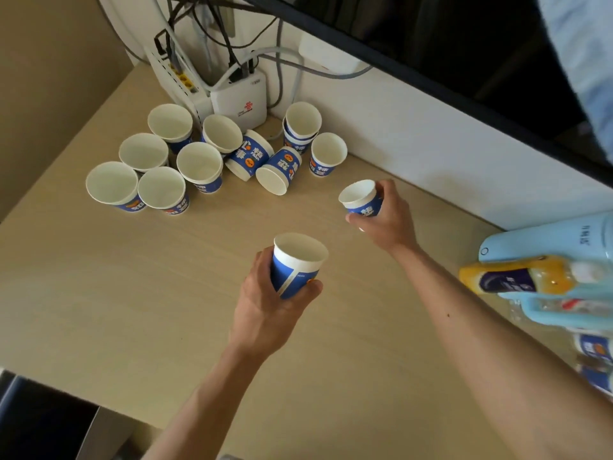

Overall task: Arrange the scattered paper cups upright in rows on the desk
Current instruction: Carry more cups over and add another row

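Observation:
Blue-and-white paper cups stand and lie on a pale wooden desk (132,293). My left hand (265,303) grips one cup (297,263) upright above the desk's middle. My right hand (388,214) grips another cup (361,197), mouth tilted up, further back and right. Several upright cups (162,187) stand grouped at the back left. Two cups (278,169) lie on their sides between that group and an upright cup (326,154). Behind it stands a nested stack of cups (302,122).
A white router (240,101) and a tangle of cables (205,44) sit at the back by the wall. A dark monitor edge (431,78) overhangs the right. A light blue appliance (547,240), an orange bottle (517,277) and more packaged items crowd the right edge.

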Demonstrator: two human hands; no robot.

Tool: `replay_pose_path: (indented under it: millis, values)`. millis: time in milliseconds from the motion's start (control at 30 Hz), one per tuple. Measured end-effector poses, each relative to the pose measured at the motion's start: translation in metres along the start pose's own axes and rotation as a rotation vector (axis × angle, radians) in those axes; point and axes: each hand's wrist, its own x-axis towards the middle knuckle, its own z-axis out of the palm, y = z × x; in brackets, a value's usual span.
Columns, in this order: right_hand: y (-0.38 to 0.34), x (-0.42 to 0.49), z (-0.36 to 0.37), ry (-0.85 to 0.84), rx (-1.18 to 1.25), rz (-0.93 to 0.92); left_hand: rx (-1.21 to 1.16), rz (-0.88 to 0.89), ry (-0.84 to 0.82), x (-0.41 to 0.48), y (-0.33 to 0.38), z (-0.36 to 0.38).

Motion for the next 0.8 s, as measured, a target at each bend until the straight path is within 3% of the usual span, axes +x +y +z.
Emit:
replay_pose_path:
  millis: [267, 567, 800]
  values:
    - [-0.018, -0.114, -0.047, 0.135, 0.479, 0.13, 0.046, 0.09, 0.033, -0.019, 0.039, 0.018]
    - [0.03, -0.265, -0.118, 0.302, 0.815, 0.216, 0.027, 0.243, -0.189, -0.126, 0.058, 0.073]
    - [0.097, -0.392, -0.18, 0.514, 0.92, 0.298, 0.03, 0.306, -0.346, -0.241, 0.046, 0.142]
